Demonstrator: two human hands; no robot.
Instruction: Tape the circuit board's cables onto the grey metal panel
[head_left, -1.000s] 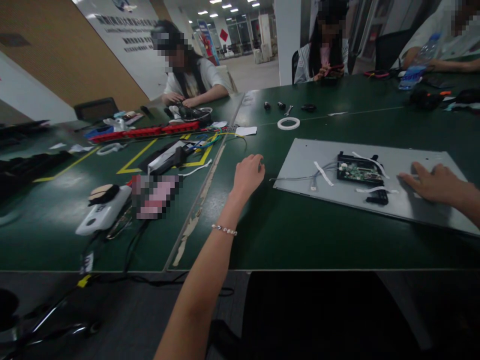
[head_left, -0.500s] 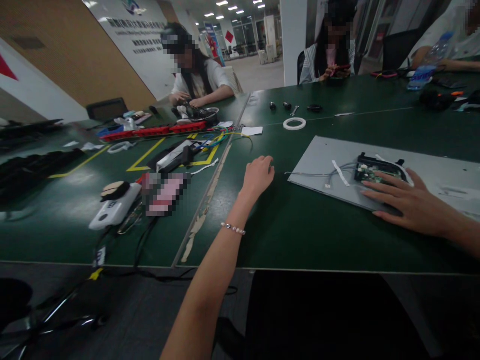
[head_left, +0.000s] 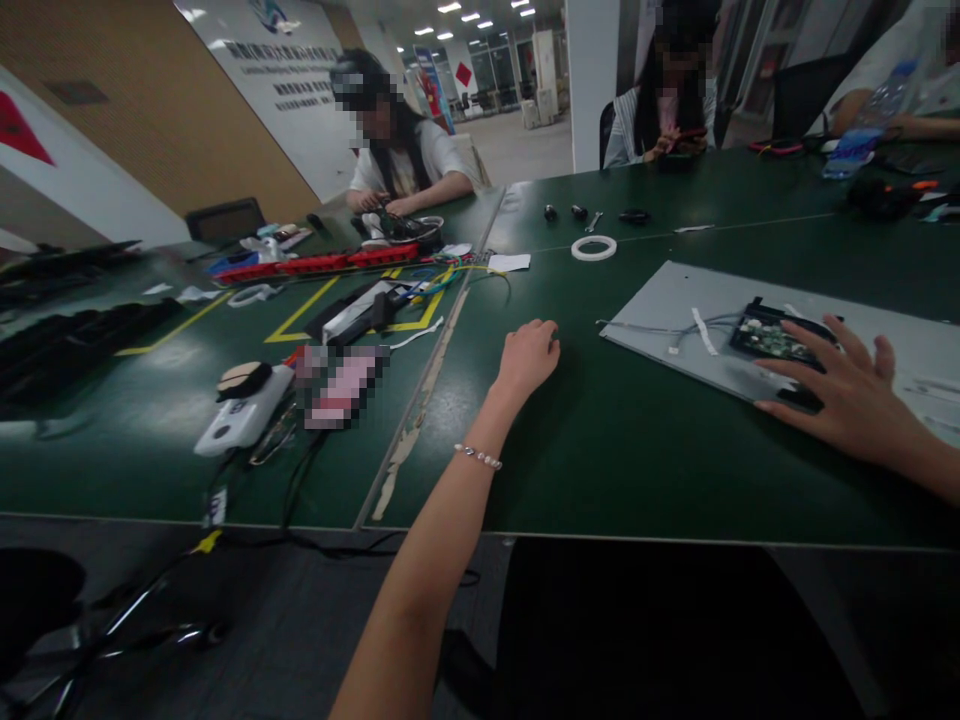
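Note:
My left hand [head_left: 528, 357], with a beaded bracelet [head_left: 478, 456] at the wrist, is over the green table, its fingers curled and no object showing in them. To the right lies a flat grey panel [head_left: 660, 330]. On it sits a green circuit board [head_left: 776, 340] in a black frame, with grey cables [head_left: 712, 325] and a white strip [head_left: 705, 332] to its left. My right hand [head_left: 855, 390] is over the near right side of the board and frame, fingers spread. It hides part of them; whether the fingertips touch cannot be made out.
Farther back lie a white ring [head_left: 594, 248], a small wrench [head_left: 593, 222] and a white paper [head_left: 509, 262]. On the left are a white device [head_left: 244, 410], a red strip [head_left: 315, 264] and cables. Several people sit around the table [head_left: 637, 480]; a bottle [head_left: 862, 125] stands back right.
The panel, with the board and cables, has shifted right and slightly away. My right hand's fingers have lifted and spread more. My left hand looks nearly unmoved, while the view has swung slightly.

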